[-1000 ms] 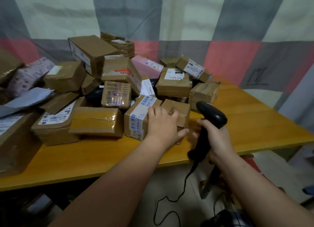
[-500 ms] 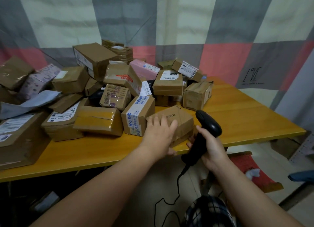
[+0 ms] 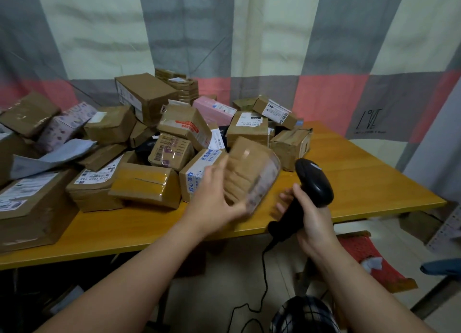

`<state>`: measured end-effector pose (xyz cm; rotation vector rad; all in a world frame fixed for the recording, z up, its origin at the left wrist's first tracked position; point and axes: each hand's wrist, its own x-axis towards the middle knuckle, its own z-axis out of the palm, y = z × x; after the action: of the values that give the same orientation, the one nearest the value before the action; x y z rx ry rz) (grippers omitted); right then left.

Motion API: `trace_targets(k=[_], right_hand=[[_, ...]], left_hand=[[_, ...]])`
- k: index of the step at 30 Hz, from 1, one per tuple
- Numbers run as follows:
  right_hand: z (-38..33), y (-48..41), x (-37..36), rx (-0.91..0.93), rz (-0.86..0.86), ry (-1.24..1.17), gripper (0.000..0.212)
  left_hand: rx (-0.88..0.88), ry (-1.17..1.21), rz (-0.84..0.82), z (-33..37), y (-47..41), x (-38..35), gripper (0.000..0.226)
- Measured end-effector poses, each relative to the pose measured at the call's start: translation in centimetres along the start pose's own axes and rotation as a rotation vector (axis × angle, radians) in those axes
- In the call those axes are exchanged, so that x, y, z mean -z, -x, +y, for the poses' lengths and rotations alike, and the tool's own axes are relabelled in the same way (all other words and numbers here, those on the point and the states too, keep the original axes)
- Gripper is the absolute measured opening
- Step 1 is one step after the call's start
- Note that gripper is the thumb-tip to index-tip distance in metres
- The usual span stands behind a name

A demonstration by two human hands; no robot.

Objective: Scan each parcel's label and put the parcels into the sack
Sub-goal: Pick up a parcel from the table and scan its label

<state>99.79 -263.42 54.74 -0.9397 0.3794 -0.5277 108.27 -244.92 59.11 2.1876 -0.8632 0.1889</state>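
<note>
Currently: the small brown parcel (image 3: 252, 173) is off the table (image 3: 361, 180), held in the air over its front edge, just in front of the heap. It is tilted, with one broad taped face turned toward the camera. The picture is smeared there, so no label can be read on it.

The left hand (image 3: 214, 203) holds the parcel from the near-left side, fingers spread up across the taped face and thumb hooked under the lower edge. Exact finger positions are blurred.

The right hand (image 3: 314, 220) is just right of the parcel, fingers wrapped fully round the handle of a black scanner (image 3: 314, 180), with fingertips showing on the handle's left side. The scanner head is up, above the fist, near the parcel's right edge but apart from it. A black cord (image 3: 264, 278) drops from the handle's base toward the floor.

Behind the parcel, a heap of parcels (image 3: 147, 183) covers the left and middle of the table, mostly brown taped cartons stacked loosely.
- A box with blue printed tape (image 3: 197, 170) sits directly behind the left hand, resting on the table.
- A pink box (image 3: 212, 109) lies higher, toward the back.

The backdrop is a curtain (image 3: 224, 33) in grey, cream and pink blocks. On the floor at right lies a red mat (image 3: 361, 255), partly curled.
</note>
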Motion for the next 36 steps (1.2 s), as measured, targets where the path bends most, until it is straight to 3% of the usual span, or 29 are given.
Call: trace_targets(k=[3,5,7,12,17,20,23,25,27,30,34,36], right_hand=[[-0.2,0.2,-2.5,0.035,-0.150,0.107,0.046],[-0.1,0.5,-4.2,0.096,-0.242,0.138,0.042],[-0.1,0.8,-5.6,0.143,-0.278,0.119,0.041],[0.0,0.6,-6.9,0.177,-0.309,0.133,0.040],[-1.2,-0.1,-6.9,0.258,-0.269,0.200,0.035],[-2.5,-0.4,-7.2,0.317,-0.391,0.301,0.032],[-3.3,-0.5,-7.7,0.221,-0.608,0.373,0.047],[-3.4,-0.4,-7.9,0.131,-0.808,0.452,0.050],[-3.2,0.0,-8.1,0.088,-0.889,0.519,0.052],[-2.5,0.3,-7.8,0.119,-0.785,0.491,0.050],[-1.6,0.3,-7.8,0.124,-0.506,0.245,0.035],[-1.5,0.4,-8.1,0.117,-0.454,0.145,0.024]], left_hand=[[0.183,0.606,0.096,-0.2,-0.3,1.1,0.065],[0.258,0.871,0.118,-0.5,-0.1,1.4,0.047],[0.278,1.037,0.111,-0.8,0.2,1.7,0.044],[0.259,0.943,0.062,-1.5,0.1,3.8,0.065],[0.234,0.656,0.044,-2.2,-0.6,8.7,0.054],[0.256,0.554,-0.114,-2.1,-0.9,10.8,0.050],[0.287,0.574,-0.292,-1.3,-1.3,11.4,0.050],[0.249,0.599,-0.296,-0.9,-1.4,11.2,0.050],[0.230,0.576,-0.256,-0.9,-1.4,11.0,0.054],[0.237,0.570,-0.254,-1.1,-1.3,10.8,0.062],[0.338,0.694,0.067,-1.9,-0.6,8.8,0.090],[0.386,0.790,0.007,-2.1,0.4,7.2,0.093]])
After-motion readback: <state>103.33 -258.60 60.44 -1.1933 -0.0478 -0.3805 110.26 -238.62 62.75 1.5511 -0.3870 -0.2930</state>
